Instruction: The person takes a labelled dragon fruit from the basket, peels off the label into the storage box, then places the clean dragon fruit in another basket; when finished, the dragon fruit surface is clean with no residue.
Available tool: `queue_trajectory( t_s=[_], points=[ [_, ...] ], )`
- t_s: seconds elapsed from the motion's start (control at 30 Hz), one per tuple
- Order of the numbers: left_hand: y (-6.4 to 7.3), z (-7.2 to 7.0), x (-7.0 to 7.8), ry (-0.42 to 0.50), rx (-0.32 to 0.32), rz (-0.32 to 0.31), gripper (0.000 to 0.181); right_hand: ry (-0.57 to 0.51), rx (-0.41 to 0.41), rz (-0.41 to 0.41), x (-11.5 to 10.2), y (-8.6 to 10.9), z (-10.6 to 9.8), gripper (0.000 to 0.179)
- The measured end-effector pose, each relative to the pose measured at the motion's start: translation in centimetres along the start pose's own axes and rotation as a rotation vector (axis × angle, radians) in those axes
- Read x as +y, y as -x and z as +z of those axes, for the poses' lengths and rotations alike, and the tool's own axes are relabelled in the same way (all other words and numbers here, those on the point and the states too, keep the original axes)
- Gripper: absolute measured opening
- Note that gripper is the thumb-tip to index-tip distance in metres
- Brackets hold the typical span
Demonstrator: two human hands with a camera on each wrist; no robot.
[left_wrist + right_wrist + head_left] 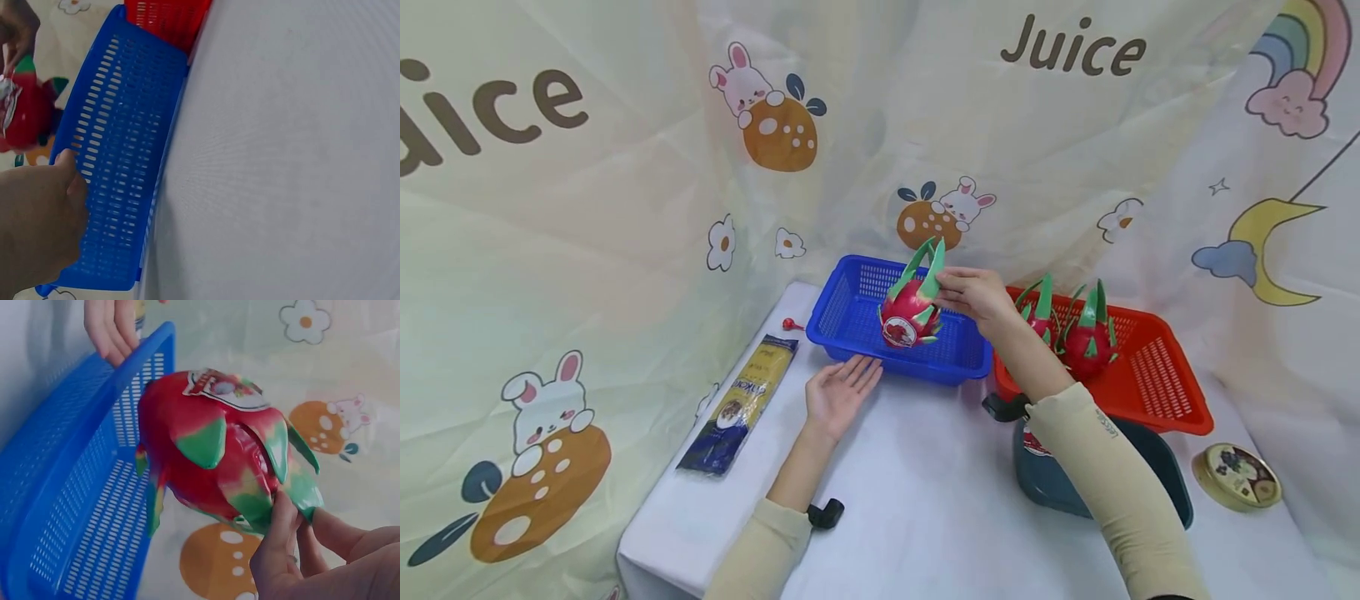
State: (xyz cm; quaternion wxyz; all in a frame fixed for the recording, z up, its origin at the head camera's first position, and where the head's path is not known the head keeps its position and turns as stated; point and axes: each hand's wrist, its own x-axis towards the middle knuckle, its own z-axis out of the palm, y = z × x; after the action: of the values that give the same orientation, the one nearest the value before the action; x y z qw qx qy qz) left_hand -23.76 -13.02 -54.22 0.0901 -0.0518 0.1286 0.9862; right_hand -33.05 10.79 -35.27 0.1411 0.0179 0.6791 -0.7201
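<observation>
A red dragon fruit [911,310] with green leaf tips and a round label hangs over the blue basket [850,333]. My right hand [973,296] pinches it by its green leaves, which the right wrist view shows close up on the dragon fruit [206,450]. At the basket's near rim is my left hand [842,396], palm up with fingers extended and nothing held. Whether its fingertips touch the rim I cannot tell. Two more dragon fruits [1087,346] sit in the red basket [1157,375] to the right, partly behind my right forearm.
A dark teal container [1150,467] with a red-labelled item stands below the red basket, partly hidden by my right sleeve. A round tin [1238,477] lies at the right. On the left are a pasta packet [741,404] and a red lollipop [789,323].
</observation>
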Motion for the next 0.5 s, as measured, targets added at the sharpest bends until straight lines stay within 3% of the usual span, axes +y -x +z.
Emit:
queue_trajectory(
  t_s=[0.27,0.5],
  points=[
    [-0.2,0.3,-0.1,0.004,-0.034,0.015,0.064,0.078,-0.05,0.028,0.4,4.1,-3.1,0.047],
    [-0.1,0.1,-0.3,0.021,-0.038,-0.006,0.063,0.109,-0.11,0.071,2.6,7.2,-5.3,0.049]
  ],
)
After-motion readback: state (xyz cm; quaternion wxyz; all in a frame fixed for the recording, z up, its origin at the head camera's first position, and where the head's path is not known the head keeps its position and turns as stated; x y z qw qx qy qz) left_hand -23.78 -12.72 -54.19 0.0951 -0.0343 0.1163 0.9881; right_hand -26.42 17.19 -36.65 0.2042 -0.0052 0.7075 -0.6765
